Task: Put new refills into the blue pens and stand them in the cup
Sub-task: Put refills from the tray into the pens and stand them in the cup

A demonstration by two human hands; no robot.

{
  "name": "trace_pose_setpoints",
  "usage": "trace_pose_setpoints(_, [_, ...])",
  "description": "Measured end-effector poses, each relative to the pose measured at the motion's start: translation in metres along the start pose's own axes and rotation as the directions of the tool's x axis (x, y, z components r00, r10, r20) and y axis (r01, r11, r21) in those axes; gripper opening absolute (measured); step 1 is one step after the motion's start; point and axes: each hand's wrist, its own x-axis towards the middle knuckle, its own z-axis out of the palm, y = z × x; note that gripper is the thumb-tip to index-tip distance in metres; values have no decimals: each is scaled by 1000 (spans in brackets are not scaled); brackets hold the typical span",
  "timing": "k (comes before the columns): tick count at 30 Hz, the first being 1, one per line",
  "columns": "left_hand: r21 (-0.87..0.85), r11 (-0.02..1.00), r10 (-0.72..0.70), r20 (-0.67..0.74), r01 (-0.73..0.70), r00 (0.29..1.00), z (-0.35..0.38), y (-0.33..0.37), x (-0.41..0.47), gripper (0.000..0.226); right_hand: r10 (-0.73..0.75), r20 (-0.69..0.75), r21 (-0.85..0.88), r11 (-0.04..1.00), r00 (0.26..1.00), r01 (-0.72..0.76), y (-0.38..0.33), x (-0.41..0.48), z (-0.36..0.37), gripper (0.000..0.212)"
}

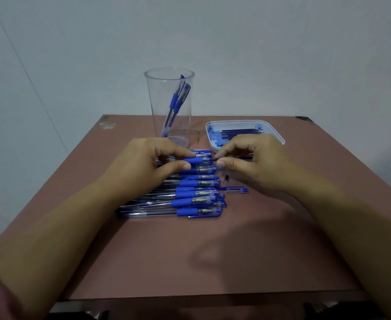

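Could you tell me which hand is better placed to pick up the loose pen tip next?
The right hand: the pen tip lies close by it, while the left hand grips the pen.

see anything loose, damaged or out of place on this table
A small dark pen tip and a clear cap lie loose on the table, right of the pen pile. The tray is smeared with blue ink, and the table's far corners look chipped.

Cup [169, 107] stands behind the pen pile [185, 192], tray [270, 132] to its right.
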Motion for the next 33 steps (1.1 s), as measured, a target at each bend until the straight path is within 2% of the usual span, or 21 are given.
trace_pose_setpoints(3, [36, 999, 9, -13, -9, 1000, -1, -1, 1, 23, -26, 47, -26, 999, 999, 27, -4, 4, 4, 22])
trace_pose_setpoints(6, [27, 1000, -2, -69, 4, 998, -4, -2, 2, 22, -38, -8, -3, 999, 999, 38, -2, 2, -2, 34])
trace_pose_setpoints(10, [37, 999, 2, -83, 1, 997, -5, 0, 1, 22, -20, -52, -23, 1000, 998, 19, 3, 1, -2, 25])
trace_pose_setpoints(15, [40, 999, 3, -64, -1, 998, -4, 1, 1, 25, -88, 24, -49, 995, 996, 89, -4, 3, 3, 29])
trace_pose_setpoints(21, [33, 999, 10, -75, -7, 997, -4, 1, 1, 25, -51, -63, 15, 999, 997, 52, 4, 1, 0, 16])
trace_pose_setpoints(27, [18, 1000, 11, -58, -10, 998, -3, 4, 0, 22, -49, 53, -57, 997, 997, 52, 4, 2, -2, 33])
trace_pose_setpoints(33, [13, 1000, 3, -55, -2, 998, -4, 3, -1, 22, 143, 237, -180, 979, 961, -101, 8, -3, -18, 17])
